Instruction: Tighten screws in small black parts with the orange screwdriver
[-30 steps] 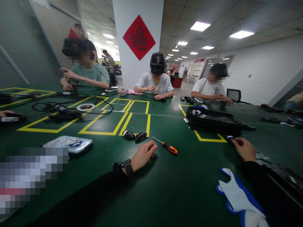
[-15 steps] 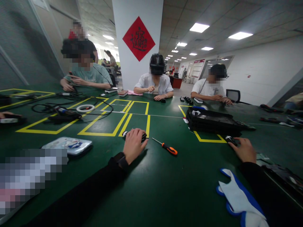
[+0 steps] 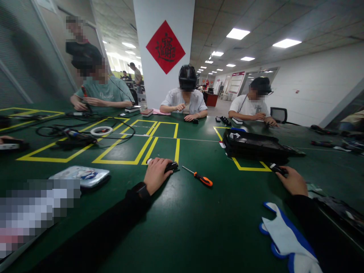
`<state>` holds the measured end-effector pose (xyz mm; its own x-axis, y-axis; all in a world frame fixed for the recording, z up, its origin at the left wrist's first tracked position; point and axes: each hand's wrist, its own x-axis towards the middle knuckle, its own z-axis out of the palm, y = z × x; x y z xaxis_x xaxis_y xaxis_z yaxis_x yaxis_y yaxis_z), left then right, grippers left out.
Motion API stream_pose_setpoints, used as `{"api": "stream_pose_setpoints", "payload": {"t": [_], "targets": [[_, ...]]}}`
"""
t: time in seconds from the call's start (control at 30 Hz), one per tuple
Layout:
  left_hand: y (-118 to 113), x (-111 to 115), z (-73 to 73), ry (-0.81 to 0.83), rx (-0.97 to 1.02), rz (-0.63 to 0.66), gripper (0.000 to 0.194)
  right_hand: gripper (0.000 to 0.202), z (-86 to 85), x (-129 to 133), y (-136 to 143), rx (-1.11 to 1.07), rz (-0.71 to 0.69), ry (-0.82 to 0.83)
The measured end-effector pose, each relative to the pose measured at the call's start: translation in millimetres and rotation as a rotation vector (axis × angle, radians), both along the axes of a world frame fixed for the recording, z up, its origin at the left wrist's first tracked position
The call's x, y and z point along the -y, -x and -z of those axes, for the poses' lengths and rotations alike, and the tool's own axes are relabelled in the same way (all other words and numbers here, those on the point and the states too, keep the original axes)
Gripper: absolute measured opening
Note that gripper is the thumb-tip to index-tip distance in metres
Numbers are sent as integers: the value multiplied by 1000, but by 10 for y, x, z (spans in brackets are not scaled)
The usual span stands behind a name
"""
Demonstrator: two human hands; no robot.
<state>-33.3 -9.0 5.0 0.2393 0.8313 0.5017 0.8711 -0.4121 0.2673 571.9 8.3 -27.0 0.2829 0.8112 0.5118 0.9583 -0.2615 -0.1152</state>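
My left hand is closed over a black part with a white end, near the bottom of a yellow-taped box. To its right, an orange-and-black screwdriver lies on the green table, its tip towards the hand. My right hand grips a small black piece with a white mark, just right of a taped corner. Blue-and-white gloves rest below my right hand. Black trays are stacked beyond it.
A clear case lies at the left, above a pixelated object. Cables and a white ring lie further back. Another person's hand shows at the left edge. Several people sit across the table. Black parts lie at the right edge.
My left hand has shifted slightly left and down, showing more of the black part's right end. My right hand has barely moved. The standing person behind has leaned left.
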Motion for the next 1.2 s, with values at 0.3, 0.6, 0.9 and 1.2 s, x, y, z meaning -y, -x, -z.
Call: {"api": "stream_pose_setpoints", "payload": {"t": [0.3, 0.6, 0.9, 1.2], "targets": [[-173, 107, 33, 148, 191, 247, 32, 42, -373, 124, 332, 126, 18, -252], [-267, 12, -13, 316, 408, 348, 32, 36, -1537, 254, 1924, -144, -619, -26], [-314, -77, 1, 405, 504, 368, 36, 29, -416, 366, 3681, -165, -730, 227], [-425, 179, -64, 432, 514, 431, 34, 25, -306, 319, 3620, -682, -879, 129]]}}
